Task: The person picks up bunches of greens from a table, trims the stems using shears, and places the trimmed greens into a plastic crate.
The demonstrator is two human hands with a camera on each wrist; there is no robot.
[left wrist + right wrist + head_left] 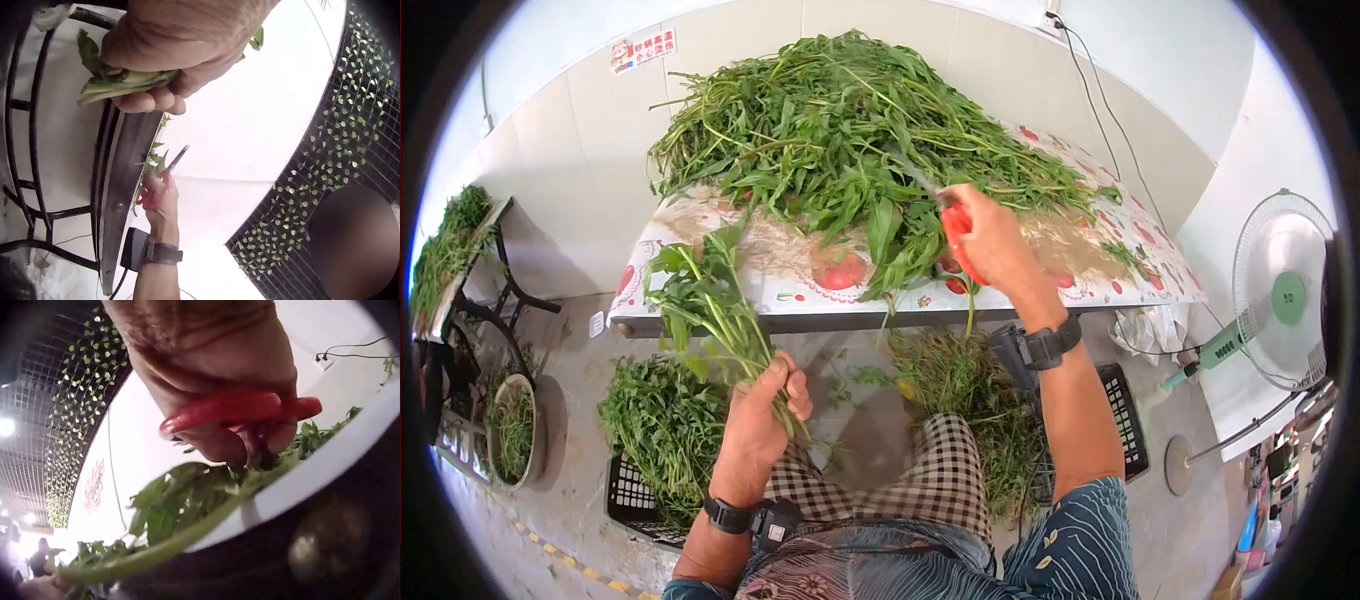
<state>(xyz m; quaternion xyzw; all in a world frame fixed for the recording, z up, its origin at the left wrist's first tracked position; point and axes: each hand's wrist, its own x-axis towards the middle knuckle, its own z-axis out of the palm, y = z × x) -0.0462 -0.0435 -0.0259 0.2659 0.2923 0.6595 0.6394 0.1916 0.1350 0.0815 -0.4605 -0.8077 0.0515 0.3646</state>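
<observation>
My left hand [760, 412] grips the lower stems of a bunch of leafy green stems [722, 310] in front of the table edge, leaves pointing up and away. In the left wrist view, cut stem ends [100, 94] stick out past the thumb. My right hand [997, 245] holds red-handled scissors [956, 240] over the table, blades pointing at a large heap of greens [830, 130]. Close under that hand, a thick green stem [162, 553] crosses the right wrist view; I cannot tell whether the fingers hold it. The heap lies on a fruit-patterned tablecloth [790, 285].
On the floor, a black crate [632, 490] with leafy greens [660, 410] stands left of my knees. Thinner stalks [980, 410] lie by another black crate [1122, 415] at right. A fan [1287, 300] stands right; a bucket [540, 440] and a side table with greens [450, 250] are left.
</observation>
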